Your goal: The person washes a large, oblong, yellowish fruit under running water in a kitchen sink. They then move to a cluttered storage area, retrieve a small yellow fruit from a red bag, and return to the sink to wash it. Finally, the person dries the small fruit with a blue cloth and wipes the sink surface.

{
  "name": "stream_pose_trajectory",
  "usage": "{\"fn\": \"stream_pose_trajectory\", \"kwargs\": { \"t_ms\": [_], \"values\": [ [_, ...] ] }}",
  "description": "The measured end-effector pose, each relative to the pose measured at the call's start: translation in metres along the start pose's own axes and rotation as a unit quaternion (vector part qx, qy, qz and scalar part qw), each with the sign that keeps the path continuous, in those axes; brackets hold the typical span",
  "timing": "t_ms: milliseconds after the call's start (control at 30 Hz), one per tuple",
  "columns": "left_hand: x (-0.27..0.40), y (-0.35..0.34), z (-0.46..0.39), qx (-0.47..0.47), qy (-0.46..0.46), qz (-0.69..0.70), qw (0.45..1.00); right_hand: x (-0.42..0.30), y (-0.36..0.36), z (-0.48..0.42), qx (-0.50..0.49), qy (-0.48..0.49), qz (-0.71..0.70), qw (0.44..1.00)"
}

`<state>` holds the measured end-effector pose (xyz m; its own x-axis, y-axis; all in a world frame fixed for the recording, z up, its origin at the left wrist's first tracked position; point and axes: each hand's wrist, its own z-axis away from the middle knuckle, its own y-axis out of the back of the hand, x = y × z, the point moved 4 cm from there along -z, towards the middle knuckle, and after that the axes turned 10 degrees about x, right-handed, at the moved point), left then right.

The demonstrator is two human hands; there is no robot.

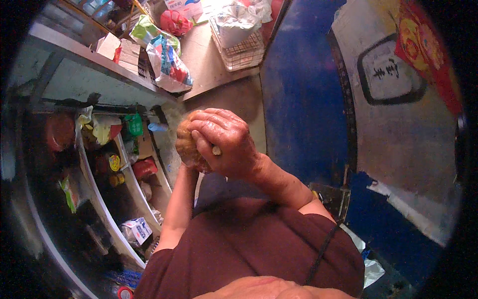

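In front of my chest is a ribbed, tan-orange squash (185,144), apparently a small pumpkin. My right hand (229,140) is curled into a fist against its right side, with the fingertips at the ribbed skin. A small pale round end (216,150) sticks out of that fist; the rest of this thin object is covered by the fingers. My left forearm (183,203) rises to the squash from below. Behind and under the squash, my left hand is mostly hidden and appears to hold it up.
Ahead, a ledge (199,71) bears a plastic basket (242,56) with white bags and a printed plastic bag (168,71). Shelves (99,198) with packets and a small box (137,231) stand at left. On the right is a blue panel (304,93).
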<state>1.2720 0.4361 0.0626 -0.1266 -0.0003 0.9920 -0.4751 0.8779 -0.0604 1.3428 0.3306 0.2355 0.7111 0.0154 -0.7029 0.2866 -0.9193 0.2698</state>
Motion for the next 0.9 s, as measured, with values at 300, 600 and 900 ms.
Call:
{"fn": "stream_pose_trajectory", "kwargs": {
  "t_ms": [300, 600, 900],
  "values": [
    [0.029, -0.015, -0.107, -0.008, -0.027, -0.064, 0.998, 0.071, -0.022, -0.053, -0.018, -0.032, 0.027, 0.999],
    [-0.064, 0.022, -0.204, -0.133, 0.235, 0.300, 0.915, 0.147, -0.064, -0.120, -0.039, -0.122, 0.110, 0.986],
    [-0.147, 0.078, -0.290, 0.060, 0.414, 0.472, 0.776, 0.216, -0.082, -0.141, -0.002, -0.307, 0.023, 0.952]
  ]
}}
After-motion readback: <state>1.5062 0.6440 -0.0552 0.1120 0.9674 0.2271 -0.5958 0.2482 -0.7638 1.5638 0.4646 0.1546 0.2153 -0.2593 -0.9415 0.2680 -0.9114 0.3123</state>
